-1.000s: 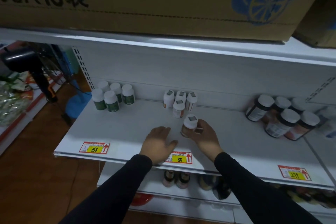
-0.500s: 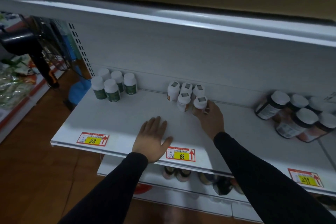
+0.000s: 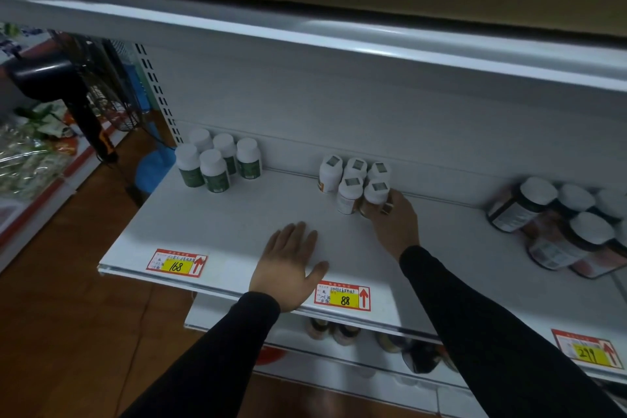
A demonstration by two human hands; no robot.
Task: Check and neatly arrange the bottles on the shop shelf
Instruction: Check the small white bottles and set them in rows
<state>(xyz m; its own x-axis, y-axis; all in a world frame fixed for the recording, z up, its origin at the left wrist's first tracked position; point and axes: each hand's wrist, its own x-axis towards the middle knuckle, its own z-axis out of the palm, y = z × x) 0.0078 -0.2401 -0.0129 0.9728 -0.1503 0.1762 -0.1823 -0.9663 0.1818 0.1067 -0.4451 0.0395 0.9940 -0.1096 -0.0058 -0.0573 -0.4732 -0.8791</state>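
So the right hand (image 3: 393,227) is reaching to the far middle of the white shelf (image 3: 237,224), and its fingers (image 3: 395,197) are curled round the near-right bottle (image 3: 376,193) of a little cluster of five white bottles (image 3: 353,180) with orange on their labels. That bottle stands upright on the shelf, touching the one to its left and sitting just in front of the back row of three, which is close against the back panel. There's a ring on one finger. The left hand (image 3: 288,265) is flat on the shelf near the front edge, fingers straight and slightly spread, holding nothing, just left of the price tag (image 3: 342,296) marked 88. Far left on the shelf there's a group of five green-label bottles (image 3: 217,163), all upright and bunched together. Over on the right there's a bunch of bigger dark jars (image 3: 556,224) with white caps, close together. Two more tags sit on the front rail, 168 (image 3: 176,264) on the left and 299 (image 3: 588,349) on the right. Both sleeves are black.
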